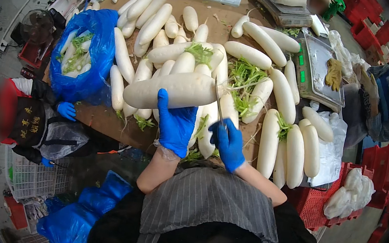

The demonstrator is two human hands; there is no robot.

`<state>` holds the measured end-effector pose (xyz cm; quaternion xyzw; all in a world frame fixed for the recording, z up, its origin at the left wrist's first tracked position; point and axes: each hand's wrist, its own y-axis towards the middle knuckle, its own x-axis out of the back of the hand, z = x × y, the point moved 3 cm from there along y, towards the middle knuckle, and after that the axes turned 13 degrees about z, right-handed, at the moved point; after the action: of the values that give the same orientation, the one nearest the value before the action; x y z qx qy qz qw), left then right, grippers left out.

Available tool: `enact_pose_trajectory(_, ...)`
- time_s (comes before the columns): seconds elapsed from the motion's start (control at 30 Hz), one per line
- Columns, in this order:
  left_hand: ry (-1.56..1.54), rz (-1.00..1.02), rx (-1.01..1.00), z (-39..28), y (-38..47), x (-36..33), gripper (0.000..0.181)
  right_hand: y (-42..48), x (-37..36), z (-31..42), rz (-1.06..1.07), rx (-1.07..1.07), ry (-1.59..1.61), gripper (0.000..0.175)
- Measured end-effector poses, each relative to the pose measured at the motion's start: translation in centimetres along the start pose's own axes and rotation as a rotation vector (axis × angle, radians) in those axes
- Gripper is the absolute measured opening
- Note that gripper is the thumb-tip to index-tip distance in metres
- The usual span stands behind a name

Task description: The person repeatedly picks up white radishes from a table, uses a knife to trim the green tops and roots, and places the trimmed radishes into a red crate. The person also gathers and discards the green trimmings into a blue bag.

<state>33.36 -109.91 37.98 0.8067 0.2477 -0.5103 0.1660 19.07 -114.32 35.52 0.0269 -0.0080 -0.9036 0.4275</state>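
A large white daikon radish (173, 88) lies across my left hand (176, 126), which wears a blue glove and grips it from below. My right hand (227, 140), also gloved in blue, is closed around a knife (218, 100). The blade points away from me and stands against the radish's right end, where the pale root or stem end shows. Many more daikons (155, 24) lie heaped beyond and around my hands, some with cut green tops. Loose green leaves (246, 78) lie right of the knife.
At the left stands a blue plastic bag (89, 82) holding trimmings, near a person with blue gloves (67, 110). On the right are a scale (321, 70) with a yellow glove (333, 74) on it, a plastic sheet (334, 151) and red crates (316, 207). Cardboard (106, 121) covers the table.
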Motion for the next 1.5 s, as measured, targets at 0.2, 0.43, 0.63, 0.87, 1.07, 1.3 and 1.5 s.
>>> enact_pose_trajectory(0.2, -0.085, 0.073, 0.013, -1.6, 0.1, -0.7, 0.062, 4.4, 2.9, 4.1, 0.076, -0.338, 0.229, 0.041)
enact_pose_trajectory(0.43, 0.171, -0.022, 0.015, -0.5, -0.4, 0.2, 0.062, 4.5, 2.1, 6.2, 0.195, 0.446, -0.483, 0.075)
enact_pose_trajectory(0.63, 0.085, 0.236, -0.177, -3.5, 2.2, -1.4, 0.076, 3.5, 3.4, 5.1, 0.128, -0.131, 0.154, 0.045)
enact_pose_trajectory(0.87, 0.243, -0.007, -0.128, -3.2, 2.9, -2.2, 0.077, 2.0, 3.9, 4.5, 0.253, -0.113, 0.357, 0.044)
enact_pose_trajectory(1.07, 0.137, 0.03, -0.037, -1.7, 2.3, -2.1, 0.067, 0.5, 4.6, 3.2, 0.08, -0.223, 0.405, 0.062)
enact_pose_trajectory(1.3, 0.212, 0.061, -0.031, -0.6, 2.2, -3.5, 0.062, -0.8, 5.4, 1.8, 0.043, -0.218, 0.549, 0.061)
enact_pose_trajectory(1.5, 0.292, 0.071, -0.018, 0.7, 2.4, -3.2, 0.057, -1.2, 7.0, 0.3, 0.099, -0.231, 0.633, 0.056)
